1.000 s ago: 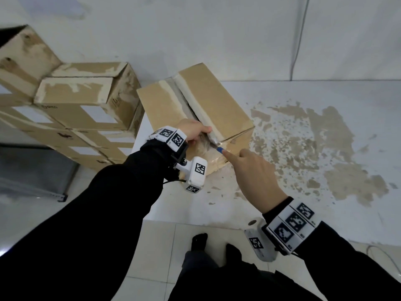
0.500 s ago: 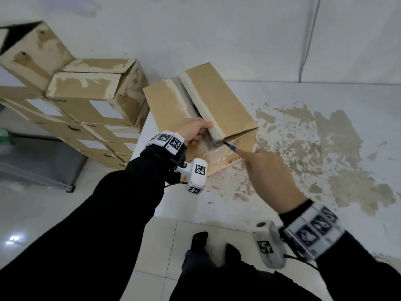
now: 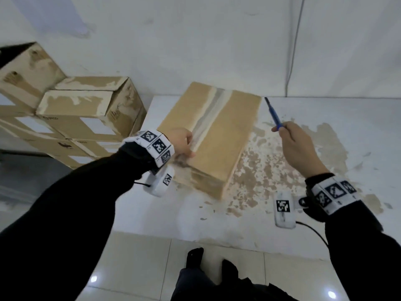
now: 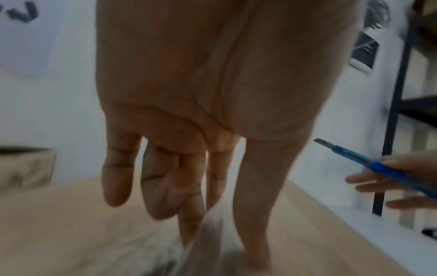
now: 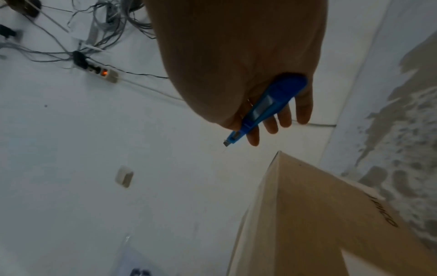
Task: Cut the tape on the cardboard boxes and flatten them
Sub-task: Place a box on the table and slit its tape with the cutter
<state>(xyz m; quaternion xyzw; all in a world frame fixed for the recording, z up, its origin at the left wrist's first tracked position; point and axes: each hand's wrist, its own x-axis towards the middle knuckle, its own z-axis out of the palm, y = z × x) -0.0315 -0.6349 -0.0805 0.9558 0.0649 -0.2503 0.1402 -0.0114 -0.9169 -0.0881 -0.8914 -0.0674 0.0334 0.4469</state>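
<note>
A bare storeroom or workroom. Worn boxes (image 3: 71, 118) are stacked at left against a plain white wall (image 3: 195, 40). A power strip (image 5: 104, 73) with tangled cables lies at upper left of the right wrist view.

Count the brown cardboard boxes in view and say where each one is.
At least 4: one brown cardboard box on the white table, under the left hand; two on top of the stack at left; one or more beneath, boundaries unclear.
</note>
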